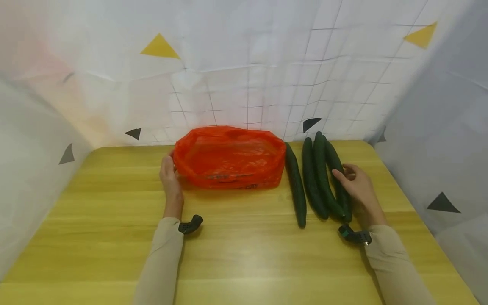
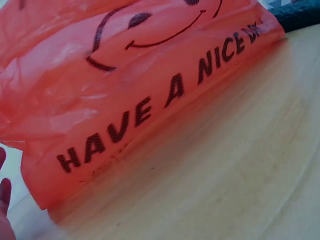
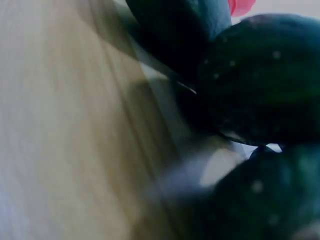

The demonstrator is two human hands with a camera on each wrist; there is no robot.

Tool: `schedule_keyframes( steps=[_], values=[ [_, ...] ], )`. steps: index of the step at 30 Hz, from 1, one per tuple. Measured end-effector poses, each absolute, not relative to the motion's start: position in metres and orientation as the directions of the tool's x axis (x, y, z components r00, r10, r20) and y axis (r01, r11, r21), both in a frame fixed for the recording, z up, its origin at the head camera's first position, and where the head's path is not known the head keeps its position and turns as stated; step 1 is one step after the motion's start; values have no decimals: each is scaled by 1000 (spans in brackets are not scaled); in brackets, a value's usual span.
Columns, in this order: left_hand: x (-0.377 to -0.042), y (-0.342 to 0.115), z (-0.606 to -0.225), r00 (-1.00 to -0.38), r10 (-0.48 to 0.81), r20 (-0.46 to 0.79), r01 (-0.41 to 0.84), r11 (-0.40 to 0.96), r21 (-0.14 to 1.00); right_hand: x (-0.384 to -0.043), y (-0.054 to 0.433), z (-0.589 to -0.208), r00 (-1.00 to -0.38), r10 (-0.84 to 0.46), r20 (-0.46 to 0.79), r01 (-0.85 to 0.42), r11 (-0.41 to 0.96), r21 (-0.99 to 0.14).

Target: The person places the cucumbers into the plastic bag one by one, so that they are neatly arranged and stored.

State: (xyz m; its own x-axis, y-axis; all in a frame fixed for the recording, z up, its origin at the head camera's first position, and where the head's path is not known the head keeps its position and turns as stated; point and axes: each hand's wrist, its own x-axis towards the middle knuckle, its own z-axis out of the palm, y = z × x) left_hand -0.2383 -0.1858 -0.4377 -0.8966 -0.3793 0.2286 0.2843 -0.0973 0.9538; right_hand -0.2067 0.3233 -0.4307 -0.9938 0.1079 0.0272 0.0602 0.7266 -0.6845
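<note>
An open red plastic bag (image 1: 228,180) stands at the back of the table, its mouth spread wide. Printed words and a smiling face show on its side in the left wrist view. My left hand (image 1: 170,176) is at the bag's left side, fingers relaxed along it; two fingertips (image 2: 4,195) appear beside its edge. To the right of the bag lie several dark green cucumbers (image 1: 296,186), three of them bunched together. My right hand (image 1: 357,185) grips the rightmost cucumber (image 1: 334,159), thumb over its top and fingers at its right side.
The yellowish wooden table (image 1: 236,254) bears everything. White sheeting (image 1: 244,93) with grid lines and coloured triangles rises behind it and along both sides. The leftmost cucumber lies right against the bag's right end. A dark wrist device (image 1: 190,224) sits on each forearm.
</note>
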Motion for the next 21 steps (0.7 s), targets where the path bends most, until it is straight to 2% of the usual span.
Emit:
schedule_keyframes(
  steps=[11,21],
  values=[
    [-228,-178,-425,-867,-417,273,341,-97,935,-206,318,-428,-994,109,12,77,769,-635],
    [-243,-185,-445,-850,-439,290,383,-139,913,-204,318,-433,-982,176,70,93,772,-629]
  ],
)
